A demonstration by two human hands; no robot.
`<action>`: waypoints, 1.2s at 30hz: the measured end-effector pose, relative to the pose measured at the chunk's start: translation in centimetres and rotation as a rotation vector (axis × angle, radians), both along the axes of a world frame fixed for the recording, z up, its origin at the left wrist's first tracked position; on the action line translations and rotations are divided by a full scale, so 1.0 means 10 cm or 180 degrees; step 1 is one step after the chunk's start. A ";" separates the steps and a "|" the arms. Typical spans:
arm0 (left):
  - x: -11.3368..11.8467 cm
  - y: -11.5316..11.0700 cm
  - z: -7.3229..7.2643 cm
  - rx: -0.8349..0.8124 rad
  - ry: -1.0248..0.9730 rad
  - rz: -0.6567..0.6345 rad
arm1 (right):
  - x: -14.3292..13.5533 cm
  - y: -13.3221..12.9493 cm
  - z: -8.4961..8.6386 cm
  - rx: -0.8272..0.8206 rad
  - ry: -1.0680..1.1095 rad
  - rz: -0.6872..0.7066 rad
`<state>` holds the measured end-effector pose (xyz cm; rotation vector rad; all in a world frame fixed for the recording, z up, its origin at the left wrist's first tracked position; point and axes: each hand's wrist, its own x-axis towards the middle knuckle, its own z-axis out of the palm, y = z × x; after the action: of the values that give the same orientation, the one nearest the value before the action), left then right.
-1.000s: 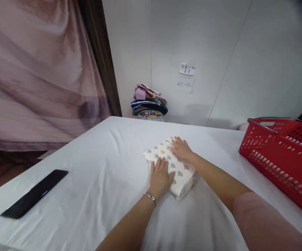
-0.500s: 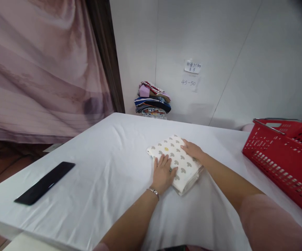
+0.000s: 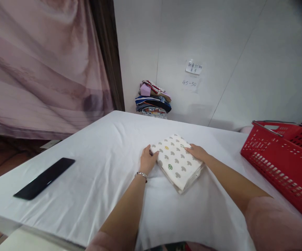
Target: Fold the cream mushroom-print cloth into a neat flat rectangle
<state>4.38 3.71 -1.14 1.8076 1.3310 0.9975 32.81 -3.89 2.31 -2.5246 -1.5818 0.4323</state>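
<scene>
A folded white cloth (image 3: 177, 160) with grey, green and yellow mushroom-like prints lies on the white-covered table (image 3: 101, 157). My left hand (image 3: 148, 160) grips its left corner, thumb on top and fingers at the edge, with a bracelet on the wrist. At the cloth's right edge is my right hand (image 3: 197, 153), thumb on the upper face and the other fingers along the side. Several layers show at the cloth's lower right edge.
A black flat object (image 3: 45, 178) lies on the table's left part. On the right stands a red perforated basket (image 3: 281, 164) with metal handles. Behind the table is a stack of folded fabrics (image 3: 153, 99) by the wall; a pink curtain (image 3: 43, 69) hangs at left.
My left hand has moved from flat on top of the cloth to its left corner and now grips it. My right hand has shifted slightly along the right edge.
</scene>
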 end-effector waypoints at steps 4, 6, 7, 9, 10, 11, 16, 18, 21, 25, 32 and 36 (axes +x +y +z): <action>-0.02 -0.02 0.06 -0.0115 -0.0315 0.0234 | 0.03 0.10 0.04 0.0110 -0.0118 0.0160; -0.03 -0.04 0.08 -0.0130 -0.0327 0.0279 | 0.05 0.23 0.09 0.0154 -0.0260 0.0286; -0.04 -0.04 0.08 -0.0178 -0.0339 0.0327 | 0.06 0.31 0.12 0.0197 -0.0329 0.0349; -0.06 -0.05 0.09 -0.0287 -0.0395 0.0472 | 0.08 0.47 0.15 0.0250 -0.0435 0.0436; -0.07 -0.04 0.08 -0.0303 -0.0435 0.0535 | 0.09 0.54 0.15 0.0243 -0.0461 0.0442; -0.07 -0.03 0.07 -0.0292 -0.0485 0.0578 | 0.09 0.60 0.15 0.0202 -0.0464 0.0418; -0.09 -0.01 0.00 -0.0417 -0.0638 0.0121 | 0.07 0.67 0.10 -0.0025 -0.0534 0.0232; -0.09 -0.03 0.00 -0.0436 -0.0481 -0.0172 | 0.01 0.60 0.11 0.0123 -0.0683 0.0290; -0.09 -0.07 0.00 -0.0215 -0.0141 -0.0275 | -0.21 0.39 0.18 0.0554 -0.0699 0.0586; -0.07 -0.06 -0.05 0.0176 0.0220 -0.0265 | -0.67 -0.02 0.22 0.0638 -0.0096 0.1063; -0.15 -0.04 0.11 0.0164 0.0400 -0.0136 | -1.07 -0.53 0.03 0.0150 -0.0136 0.1722; -0.30 -0.16 0.24 0.0559 0.0939 -0.0068 | -1.02 -0.62 0.02 0.0057 -0.0117 0.2008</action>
<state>1.40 2.11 1.25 2.1635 1.4299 0.8840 22.61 -10.10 2.55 -1.9744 -2.3650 0.4252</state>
